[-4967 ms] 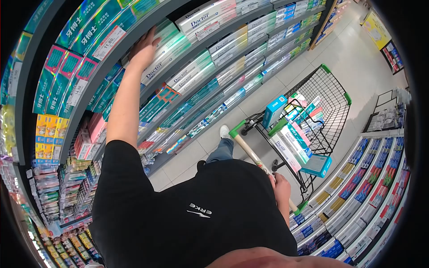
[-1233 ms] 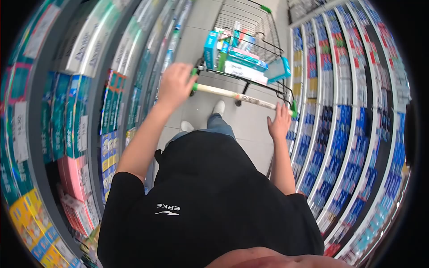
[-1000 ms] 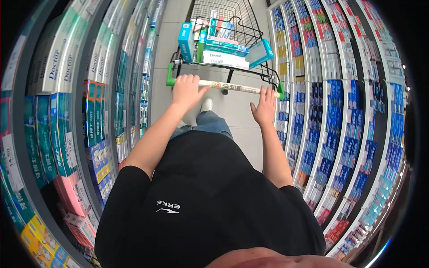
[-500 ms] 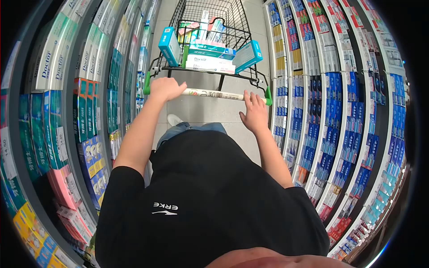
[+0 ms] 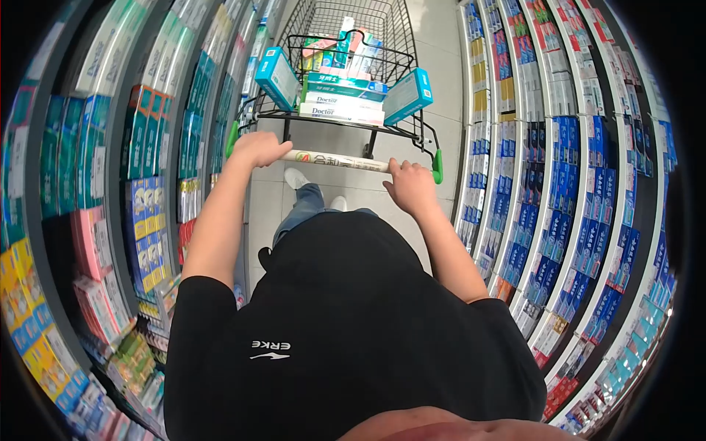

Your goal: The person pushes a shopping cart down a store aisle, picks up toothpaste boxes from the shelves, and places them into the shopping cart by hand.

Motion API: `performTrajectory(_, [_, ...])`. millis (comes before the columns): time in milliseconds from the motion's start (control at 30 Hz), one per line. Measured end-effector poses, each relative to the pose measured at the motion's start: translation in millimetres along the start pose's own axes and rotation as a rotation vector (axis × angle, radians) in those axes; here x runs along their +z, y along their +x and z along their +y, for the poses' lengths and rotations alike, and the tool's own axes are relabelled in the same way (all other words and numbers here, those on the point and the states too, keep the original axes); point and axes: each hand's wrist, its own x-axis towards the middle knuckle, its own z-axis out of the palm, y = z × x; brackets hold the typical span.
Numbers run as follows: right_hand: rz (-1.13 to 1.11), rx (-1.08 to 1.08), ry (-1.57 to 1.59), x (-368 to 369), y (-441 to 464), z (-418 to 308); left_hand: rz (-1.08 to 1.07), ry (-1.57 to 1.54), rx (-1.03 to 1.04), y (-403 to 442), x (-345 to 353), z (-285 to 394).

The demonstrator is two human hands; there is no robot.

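My left hand (image 5: 259,149) is closed around the left end of the pale shopping cart handle (image 5: 338,159), thumb pointing inward. Near the handle's right end, my right hand (image 5: 412,185) has its fingers curled over the bar. In the black wire cart (image 5: 353,35), two turquoise boxes (image 5: 277,78) lean outward at either side. Between them lie stacked toothpaste-style cartons: white "Doctor" boxes (image 5: 340,112) below and a teal box (image 5: 346,89) above. Farther in, more small cartons (image 5: 344,38) stand or lie tilted.
Shelves of teal, white, pink and yellow boxes (image 5: 150,140) line the left side. Along the right run shelves of mostly blue packages (image 5: 566,147). Pale floor tiles (image 5: 440,73) lie between them, and a white shoe (image 5: 296,178) shows below the handle.
The shelves have slid back past me as the cart and I move forward along the aisle. My right hand's fingers, stretched over the handle before, are now curled round it. Both shoes now show.
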Motion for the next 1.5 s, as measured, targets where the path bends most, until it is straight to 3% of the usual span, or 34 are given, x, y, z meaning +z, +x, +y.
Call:
performTrajectory(200, [-0.034, -0.026, 0.043, 4, -2, 2, 0.331, 0.081, 0.009, -42, 51, 9])
performTrajectory(433, [-0.016, 0.039, 0.307, 1, 32, 15, 0.461, 0.085, -0.045, -87, 97, 23])
performTrajectory(467, [-0.004, 0.051, 0.349, 1, 41, 15, 0.463, 0.088, -0.051, -93, 103, 24])
performTrajectory(500, [0.162, 0.016, 0.423, 22, 54, 21, 0.462, 0.108, -0.052, -98, 108, 26])
performTrajectory(600, [0.194, 0.121, 0.459, 55, 86, 23, 0.461, 0.113, -0.077, -107, 126, 26])
performTrajectory(833, [0.064, -0.014, 0.456, 116, 139, 49, 0.388, 0.103, -0.129, -136, 140, 27])
performTrajectory(1100, [0.120, -0.072, 0.515, 128, 123, 42, 0.310, 0.039, -0.081, -153, 154, 18])
performTrajectory(1133, [0.250, -0.164, 0.580, 124, 112, 40, 0.317, 0.034, -0.097, -157, 154, 17])
performTrajectory(1267, [0.375, -0.158, 0.576, 97, 62, 29, 0.368, -0.036, -0.045, -175, 154, 15])
performTrajectory(1333, [0.407, -0.128, 0.737, 84, 23, 20, 0.533, -0.075, 0.020, -174, 165, 10])
performTrajectory(1400, [0.347, -0.112, 0.806, 68, -19, 12, 0.568, -0.223, 0.101, -175, 168, 3])
performTrajectory(1467, [0.310, -0.092, 0.847, 45, -63, -7, 1.211, -0.356, 0.265, -186, 168, 10])
performTrajectory(1500, [0.329, -0.149, 0.866, 34, -82, -19, 1.151, -0.407, 0.251, -197, 164, 12])
